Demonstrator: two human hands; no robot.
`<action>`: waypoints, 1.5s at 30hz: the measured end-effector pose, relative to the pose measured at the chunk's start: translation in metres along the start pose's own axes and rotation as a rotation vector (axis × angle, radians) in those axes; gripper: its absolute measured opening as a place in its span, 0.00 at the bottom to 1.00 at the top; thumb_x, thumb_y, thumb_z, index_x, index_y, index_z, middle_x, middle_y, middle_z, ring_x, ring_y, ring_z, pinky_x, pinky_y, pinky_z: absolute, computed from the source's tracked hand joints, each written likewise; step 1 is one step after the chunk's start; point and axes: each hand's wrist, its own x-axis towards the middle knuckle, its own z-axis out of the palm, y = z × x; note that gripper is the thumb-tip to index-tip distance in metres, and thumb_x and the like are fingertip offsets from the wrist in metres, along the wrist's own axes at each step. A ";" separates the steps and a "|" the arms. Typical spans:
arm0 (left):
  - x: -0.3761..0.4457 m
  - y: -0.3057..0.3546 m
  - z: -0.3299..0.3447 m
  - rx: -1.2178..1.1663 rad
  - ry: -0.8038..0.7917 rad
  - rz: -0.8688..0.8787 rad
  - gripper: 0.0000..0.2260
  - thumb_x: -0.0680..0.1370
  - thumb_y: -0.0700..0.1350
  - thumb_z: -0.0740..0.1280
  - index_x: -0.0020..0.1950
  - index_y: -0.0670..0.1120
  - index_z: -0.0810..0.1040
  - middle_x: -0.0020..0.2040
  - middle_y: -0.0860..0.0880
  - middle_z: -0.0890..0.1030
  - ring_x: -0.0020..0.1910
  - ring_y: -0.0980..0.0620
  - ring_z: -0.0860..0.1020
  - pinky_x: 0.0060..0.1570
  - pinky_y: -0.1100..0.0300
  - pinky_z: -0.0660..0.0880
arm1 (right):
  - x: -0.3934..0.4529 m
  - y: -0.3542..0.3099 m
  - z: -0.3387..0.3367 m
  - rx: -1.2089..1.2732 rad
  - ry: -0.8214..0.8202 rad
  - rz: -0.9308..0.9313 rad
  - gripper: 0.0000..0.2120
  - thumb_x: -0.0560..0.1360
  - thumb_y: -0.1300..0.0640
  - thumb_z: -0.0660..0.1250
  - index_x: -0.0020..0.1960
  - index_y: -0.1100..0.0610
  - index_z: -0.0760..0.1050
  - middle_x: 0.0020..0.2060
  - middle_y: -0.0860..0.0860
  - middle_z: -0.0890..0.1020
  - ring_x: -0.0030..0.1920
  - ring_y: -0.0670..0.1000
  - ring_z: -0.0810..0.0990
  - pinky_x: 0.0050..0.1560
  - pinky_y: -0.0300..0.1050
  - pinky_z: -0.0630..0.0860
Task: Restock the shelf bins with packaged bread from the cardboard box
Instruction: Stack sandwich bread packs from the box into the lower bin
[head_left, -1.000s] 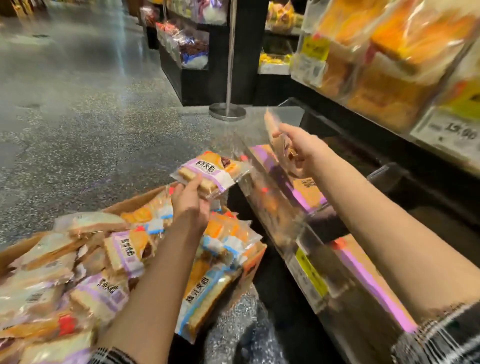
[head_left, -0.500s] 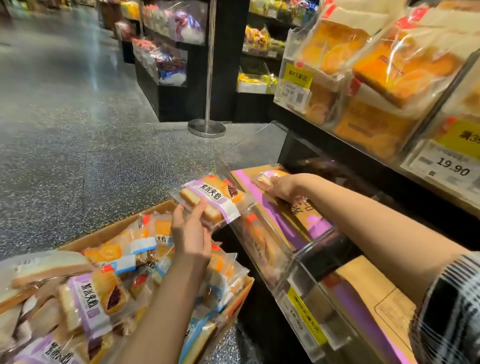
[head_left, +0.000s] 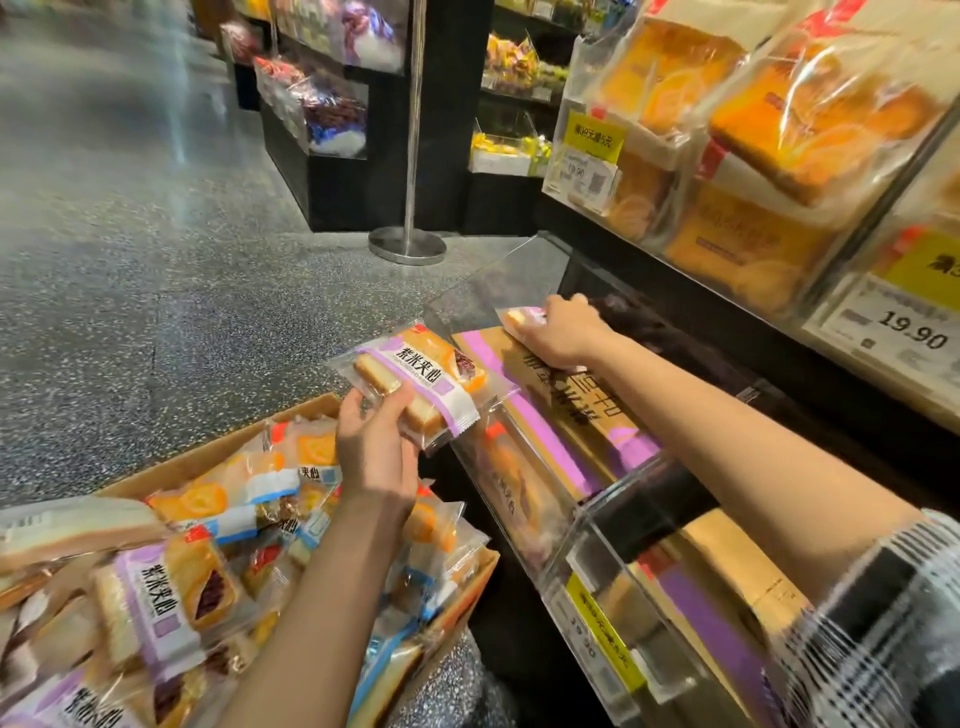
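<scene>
A cardboard box at the lower left is piled with wrapped bread packs, purple-labelled and blue-labelled. My left hand grips a purple-labelled bread pack above the box's far corner, just left of the clear shelf bin. My right hand reaches into that bin and holds a second small bread pack down at the bin's far end, on a purple and tan cardboard liner. Most of that pack is hidden under my fingers.
An upper shelf at the right holds large bagged loaves with a 19.90 price tag. A metal post with a round base stands on the speckled floor behind the bin. Dark display stands line the aisle further back.
My right hand came down from mid-air with its pack into the far end of the bin. My left hand has lifted its pack slightly closer to the bin.
</scene>
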 end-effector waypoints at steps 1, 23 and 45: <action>-0.003 0.001 0.004 -0.021 -0.028 -0.002 0.19 0.77 0.32 0.64 0.67 0.38 0.69 0.48 0.46 0.81 0.41 0.56 0.82 0.39 0.65 0.79 | -0.013 -0.009 -0.005 0.060 0.059 -0.089 0.26 0.80 0.44 0.57 0.73 0.57 0.63 0.70 0.60 0.67 0.68 0.61 0.68 0.67 0.53 0.66; -0.033 -0.008 0.009 0.540 -0.238 -0.018 0.16 0.80 0.34 0.59 0.68 0.39 0.70 0.65 0.42 0.75 0.58 0.57 0.73 0.60 0.64 0.66 | -0.058 0.045 -0.018 -0.182 -0.522 0.166 0.36 0.76 0.47 0.66 0.77 0.60 0.56 0.73 0.56 0.65 0.72 0.58 0.64 0.68 0.50 0.64; -0.013 -0.010 -0.015 0.569 -0.141 -0.069 0.11 0.81 0.37 0.59 0.61 0.47 0.73 0.60 0.47 0.77 0.59 0.54 0.74 0.52 0.61 0.70 | 0.026 0.023 0.013 -0.025 -0.194 -0.064 0.33 0.80 0.36 0.48 0.78 0.47 0.42 0.78 0.53 0.49 0.77 0.58 0.49 0.75 0.54 0.48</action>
